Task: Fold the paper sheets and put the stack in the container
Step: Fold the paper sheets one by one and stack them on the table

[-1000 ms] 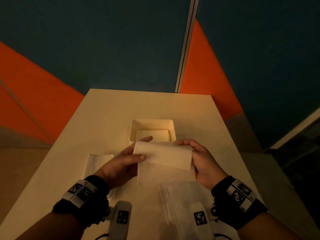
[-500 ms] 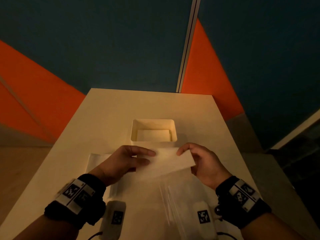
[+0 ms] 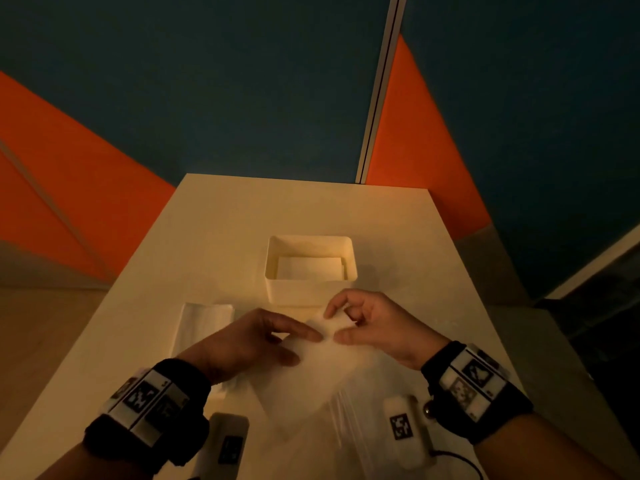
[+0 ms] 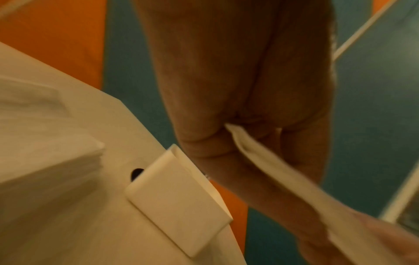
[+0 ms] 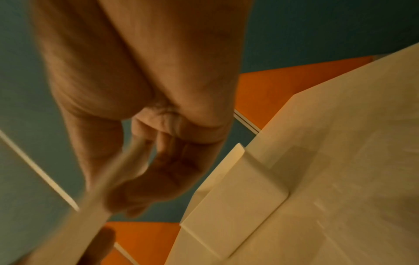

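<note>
A thin white paper sheet hangs blurred between my hands, low over the table in front of the white container. My left hand pinches its left part; in the left wrist view the sheet runs between thumb and fingers. My right hand pinches its upper edge with forefinger and thumb, and the sheet is smeared in the right wrist view. The two hands' fingertips almost meet. A folded sheet lies flat inside the container.
A stack of white sheets lies on the table to the left, partly under my left forearm. A clear wrapper lies near the front edge. Orange and blue walls stand behind the table.
Both hands have moved inward until their fingertips almost touch, drawing the sheet's ends together. The sheet, spread wide earlier, is now bunched and blurred.
</note>
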A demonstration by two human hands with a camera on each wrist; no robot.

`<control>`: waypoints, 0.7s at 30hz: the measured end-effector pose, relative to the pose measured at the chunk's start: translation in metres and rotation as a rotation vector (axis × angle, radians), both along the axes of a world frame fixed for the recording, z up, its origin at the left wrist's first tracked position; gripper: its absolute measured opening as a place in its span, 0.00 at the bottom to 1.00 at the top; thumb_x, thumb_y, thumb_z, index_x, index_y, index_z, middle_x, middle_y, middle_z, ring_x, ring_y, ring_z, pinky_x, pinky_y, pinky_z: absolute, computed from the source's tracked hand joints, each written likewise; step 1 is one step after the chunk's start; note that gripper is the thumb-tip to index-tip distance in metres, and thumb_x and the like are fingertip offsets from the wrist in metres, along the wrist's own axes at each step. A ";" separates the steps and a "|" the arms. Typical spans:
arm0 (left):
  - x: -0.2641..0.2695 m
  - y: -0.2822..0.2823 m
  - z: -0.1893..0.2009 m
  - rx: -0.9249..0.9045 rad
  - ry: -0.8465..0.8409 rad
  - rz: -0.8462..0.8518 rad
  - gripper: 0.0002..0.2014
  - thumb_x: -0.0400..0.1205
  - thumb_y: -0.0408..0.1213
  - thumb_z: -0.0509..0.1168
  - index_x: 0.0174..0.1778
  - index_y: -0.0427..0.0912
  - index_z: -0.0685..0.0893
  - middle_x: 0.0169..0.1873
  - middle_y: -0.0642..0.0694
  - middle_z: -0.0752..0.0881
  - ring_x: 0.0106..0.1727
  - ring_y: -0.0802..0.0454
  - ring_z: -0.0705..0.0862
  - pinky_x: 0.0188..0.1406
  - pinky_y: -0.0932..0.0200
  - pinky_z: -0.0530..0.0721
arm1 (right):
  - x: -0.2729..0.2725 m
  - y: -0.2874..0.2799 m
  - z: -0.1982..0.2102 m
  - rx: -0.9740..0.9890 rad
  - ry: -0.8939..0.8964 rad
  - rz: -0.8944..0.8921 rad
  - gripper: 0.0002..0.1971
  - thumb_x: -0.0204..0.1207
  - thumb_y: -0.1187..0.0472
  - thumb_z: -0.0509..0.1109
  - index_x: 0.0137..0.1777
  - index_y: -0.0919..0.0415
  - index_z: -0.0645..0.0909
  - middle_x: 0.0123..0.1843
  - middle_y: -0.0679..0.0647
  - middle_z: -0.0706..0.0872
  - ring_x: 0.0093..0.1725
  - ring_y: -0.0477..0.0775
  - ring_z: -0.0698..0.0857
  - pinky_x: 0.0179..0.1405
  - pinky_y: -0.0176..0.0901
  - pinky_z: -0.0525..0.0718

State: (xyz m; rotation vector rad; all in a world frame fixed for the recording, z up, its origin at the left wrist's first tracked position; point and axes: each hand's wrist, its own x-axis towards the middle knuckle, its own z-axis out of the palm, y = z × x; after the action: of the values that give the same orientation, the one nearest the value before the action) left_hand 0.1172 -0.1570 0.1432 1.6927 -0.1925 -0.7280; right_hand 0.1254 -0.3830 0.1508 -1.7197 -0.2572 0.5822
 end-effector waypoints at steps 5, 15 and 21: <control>-0.013 0.051 -0.022 -0.077 -0.023 0.566 0.18 0.76 0.21 0.66 0.49 0.50 0.91 0.51 0.46 0.90 0.49 0.39 0.88 0.46 0.42 0.89 | 0.013 -0.034 -0.025 -0.155 0.032 -0.386 0.05 0.75 0.71 0.69 0.45 0.60 0.81 0.38 0.58 0.86 0.31 0.51 0.82 0.28 0.41 0.77; -0.023 0.101 -0.064 0.307 -0.040 0.795 0.17 0.79 0.25 0.66 0.62 0.45 0.84 0.55 0.40 0.80 0.45 0.40 0.84 0.50 0.47 0.83 | 0.015 -0.090 -0.080 -0.592 0.020 -0.531 0.09 0.68 0.73 0.71 0.36 0.58 0.81 0.35 0.55 0.83 0.37 0.56 0.82 0.38 0.42 0.78; -0.016 0.101 -0.075 0.640 -0.226 0.649 0.17 0.77 0.26 0.68 0.60 0.45 0.86 0.58 0.37 0.84 0.52 0.36 0.83 0.56 0.45 0.81 | 0.015 -0.103 -0.089 -0.896 0.035 -0.150 0.20 0.58 0.64 0.82 0.47 0.48 0.80 0.52 0.49 0.80 0.54 0.51 0.81 0.53 0.42 0.83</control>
State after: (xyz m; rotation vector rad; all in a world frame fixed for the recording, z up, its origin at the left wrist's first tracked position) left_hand 0.1009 -0.0556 0.0679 2.2689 0.4697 -0.0971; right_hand 0.1402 -0.4861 0.0615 -2.5553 0.2001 0.6634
